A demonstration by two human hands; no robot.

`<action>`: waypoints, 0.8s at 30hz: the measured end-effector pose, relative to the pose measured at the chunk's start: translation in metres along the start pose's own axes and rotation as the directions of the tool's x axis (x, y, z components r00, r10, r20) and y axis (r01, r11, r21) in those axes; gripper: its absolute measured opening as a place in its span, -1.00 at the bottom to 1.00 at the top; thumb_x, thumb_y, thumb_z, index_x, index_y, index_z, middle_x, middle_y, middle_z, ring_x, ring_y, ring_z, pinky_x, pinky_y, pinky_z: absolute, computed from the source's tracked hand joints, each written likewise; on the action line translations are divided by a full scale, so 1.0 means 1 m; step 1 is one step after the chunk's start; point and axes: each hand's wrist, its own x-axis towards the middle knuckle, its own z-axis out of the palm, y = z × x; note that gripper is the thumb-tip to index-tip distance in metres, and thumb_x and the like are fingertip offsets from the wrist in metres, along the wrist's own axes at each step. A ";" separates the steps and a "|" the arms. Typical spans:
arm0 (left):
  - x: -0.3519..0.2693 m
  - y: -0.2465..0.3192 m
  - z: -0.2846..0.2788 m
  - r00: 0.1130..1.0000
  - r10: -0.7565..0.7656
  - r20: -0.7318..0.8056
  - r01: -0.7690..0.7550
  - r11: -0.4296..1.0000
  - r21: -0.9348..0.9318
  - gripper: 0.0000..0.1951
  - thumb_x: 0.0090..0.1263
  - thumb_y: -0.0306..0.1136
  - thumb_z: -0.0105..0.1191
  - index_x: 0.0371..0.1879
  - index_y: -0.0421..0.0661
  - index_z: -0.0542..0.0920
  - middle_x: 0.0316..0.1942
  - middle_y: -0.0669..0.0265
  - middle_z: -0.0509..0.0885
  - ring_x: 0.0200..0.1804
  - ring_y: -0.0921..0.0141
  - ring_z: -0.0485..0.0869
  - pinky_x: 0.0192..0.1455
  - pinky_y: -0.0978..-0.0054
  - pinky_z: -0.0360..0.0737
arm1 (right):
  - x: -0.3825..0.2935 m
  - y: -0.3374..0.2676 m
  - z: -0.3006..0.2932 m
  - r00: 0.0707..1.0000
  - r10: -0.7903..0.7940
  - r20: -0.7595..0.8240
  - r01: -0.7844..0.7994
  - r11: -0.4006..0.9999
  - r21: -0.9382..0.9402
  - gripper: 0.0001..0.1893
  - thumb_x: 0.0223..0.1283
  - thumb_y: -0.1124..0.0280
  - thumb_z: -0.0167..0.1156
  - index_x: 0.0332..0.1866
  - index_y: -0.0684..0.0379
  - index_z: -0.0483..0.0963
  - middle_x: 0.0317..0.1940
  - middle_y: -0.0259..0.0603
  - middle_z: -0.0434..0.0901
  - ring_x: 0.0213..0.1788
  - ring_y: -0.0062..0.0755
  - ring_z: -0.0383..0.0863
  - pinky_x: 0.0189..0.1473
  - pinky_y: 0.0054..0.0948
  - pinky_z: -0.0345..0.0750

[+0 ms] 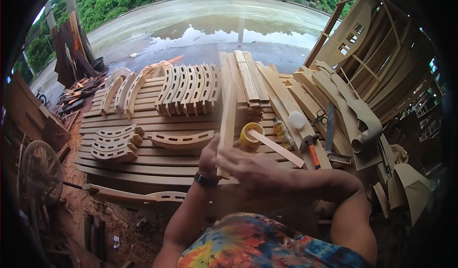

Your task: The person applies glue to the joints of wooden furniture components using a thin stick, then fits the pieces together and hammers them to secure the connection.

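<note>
A long pale wooden slat [227, 119] stands tilted up in front of me, its lower end near my body. My left hand [208, 158], with a dark wristwatch below it, grips the slat from the left side. My right hand [248, 166] is blurred, its fingers lying across the slat's lower part; whether they close on it is unclear. Just beyond that hand is a yellow tub [247, 141] with a flat wooden stick [275, 148] leaning out of it. A curved slotted wooden piece [182, 139] lies left of the slat.
Slotted curved pieces [189, 89] line the slatted wooden surface [150, 119], with a smaller stack [115, 143] nearer left. To the right lie a clear bottle [282, 134], white lid [296, 120], claw hammer [312, 150], scissors [320, 117] and handsaw [329, 125]. Boards [247, 76] are piled behind.
</note>
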 end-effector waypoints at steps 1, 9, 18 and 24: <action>-0.001 0.003 -0.032 1.000 0.016 0.017 -0.017 0.999 0.041 -0.38 0.68 0.11 -0.23 0.41 -0.22 0.29 -0.11 0.02 0.64 -0.26 0.26 0.67 -0.21 0.25 0.68 | -0.007 0.008 -0.004 0.996 0.001 -0.086 -0.011 0.993 -0.119 -0.50 0.24 0.33 0.30 0.23 0.33 0.44 0.15 0.18 0.56 0.06 0.13 0.68 0.08 -0.07 0.68; -0.053 -0.016 -0.055 0.906 0.386 -0.174 -0.199 0.751 0.630 -0.69 0.53 -0.09 0.23 -0.02 -0.06 0.60 -0.42 0.47 0.59 -0.46 0.57 0.57 -0.42 0.58 0.55 | -0.066 0.107 0.026 0.725 0.685 -0.069 -0.626 0.613 -0.482 -0.44 0.29 0.48 0.09 0.45 0.11 0.41 -0.13 0.02 0.66 -0.07 0.03 0.72 -0.01 -0.09 0.65; -0.099 -0.014 -0.079 0.861 0.460 -0.217 -0.198 0.696 0.690 -0.61 0.47 -0.38 0.30 0.08 -0.12 0.36 -0.27 0.28 0.66 -0.39 0.42 0.71 -0.36 0.45 0.70 | -0.043 0.089 -0.009 0.668 0.740 -0.076 -0.612 0.488 -0.623 -0.63 0.52 0.38 -0.06 0.24 -0.05 0.63 -0.28 -0.12 0.71 -0.20 -0.16 0.78 -0.17 -0.20 0.68; -0.100 -0.010 -0.076 0.851 0.485 -0.201 -0.287 0.751 0.595 -0.65 0.54 -0.34 0.22 0.05 -0.15 0.31 -0.25 0.20 0.67 -0.43 0.43 0.69 -0.38 0.48 0.70 | -0.012 0.125 0.004 0.702 0.712 -0.029 -0.556 0.523 -0.646 -0.75 0.28 0.46 0.10 -0.14 0.19 0.74 -0.16 0.05 0.78 -0.08 -0.04 0.81 -0.03 -0.16 0.71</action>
